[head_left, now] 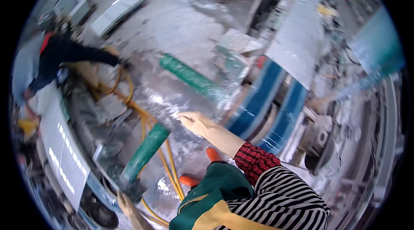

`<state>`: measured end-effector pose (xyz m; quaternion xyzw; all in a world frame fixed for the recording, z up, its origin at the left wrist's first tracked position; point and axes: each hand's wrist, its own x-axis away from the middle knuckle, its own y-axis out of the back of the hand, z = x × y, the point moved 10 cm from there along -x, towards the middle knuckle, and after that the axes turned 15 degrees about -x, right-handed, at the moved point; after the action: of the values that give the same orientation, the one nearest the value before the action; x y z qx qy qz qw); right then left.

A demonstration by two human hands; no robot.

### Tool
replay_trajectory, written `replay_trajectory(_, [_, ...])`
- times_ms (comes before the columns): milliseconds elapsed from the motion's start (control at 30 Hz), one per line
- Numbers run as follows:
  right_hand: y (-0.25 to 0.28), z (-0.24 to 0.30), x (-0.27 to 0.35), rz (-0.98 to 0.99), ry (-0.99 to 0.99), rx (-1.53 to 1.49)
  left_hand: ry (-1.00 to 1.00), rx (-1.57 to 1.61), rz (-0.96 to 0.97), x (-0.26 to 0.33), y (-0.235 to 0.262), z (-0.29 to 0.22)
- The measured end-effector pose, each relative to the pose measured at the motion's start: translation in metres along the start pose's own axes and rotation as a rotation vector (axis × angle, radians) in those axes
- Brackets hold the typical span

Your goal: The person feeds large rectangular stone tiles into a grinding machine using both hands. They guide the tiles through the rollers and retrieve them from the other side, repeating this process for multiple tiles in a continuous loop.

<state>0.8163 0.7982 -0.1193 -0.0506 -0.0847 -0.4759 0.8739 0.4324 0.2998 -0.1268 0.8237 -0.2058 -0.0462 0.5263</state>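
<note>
My right hand (194,124), in a cream rubber glove, reaches across the middle above the wet floor. Its blurred fingers are drawn together, and nothing shows in them. A red-and-black checked cuff covers that wrist. At the lower left my left hand (126,205), gloved alike, is beside the near end of a green roller (148,148) and the edge of a machine. Its fingers are slightly apart and appear to hold nothing; whether they touch the machine I cannot tell. A glossy pale slab (64,161) lies on the line to the left.
Another person (47,61) leans over the slab's far end. Yellow hoses (166,165) snake across the wet floor. A second green roller (189,77) is farther off. On the right, blue belts (258,96) carry a pale sheet (297,33). A bucket (323,156) stands nearby.
</note>
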Motion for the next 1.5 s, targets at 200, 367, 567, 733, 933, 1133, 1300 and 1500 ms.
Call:
replay_trajectory(200, [-0.105, 0.009, 0.014, 0.319, 0.025, 0.07, 0.163, 0.403, -0.078, 0.061, 0.05, 0.006])
replay_trajectory(367, [-0.179, -0.07, 0.055, 0.467, -0.158, 0.012, 0.091, -0.092, -0.237, 0.07, 0.093, 0.1])
replay_trajectory(567, [-0.269, -0.08, 0.1, 0.55, -0.207, 0.176, -0.066, -0.174, -0.377, 0.069, 0.143, 0.172])
replay_trajectory(733, [-0.364, -0.038, 0.145, 0.643, -0.02, 0.39, -0.161, -0.276, -0.324, 0.024, 0.181, 0.176])
replay_trajectory(933, [-0.459, 0.034, 0.206, 0.615, 0.374, 0.382, -0.283, -0.432, -0.283, -0.045, 0.202, 0.17])
replay_trajectory(1133, [-0.543, 0.082, 0.199, 0.775, 0.699, 0.266, -0.309, -0.603, -0.248, -0.09, 0.202, 0.139])
replay_trajectory(1300, [-0.608, 0.102, 0.18, 0.739, 0.833, 0.244, -0.39, -0.755, -0.233, -0.142, 0.217, 0.121])
replay_trajectory(1500, [-0.635, 0.08, 0.154, 0.63, 0.768, 0.386, -0.471, -0.934, -0.11, -0.22, 0.204, 0.104])
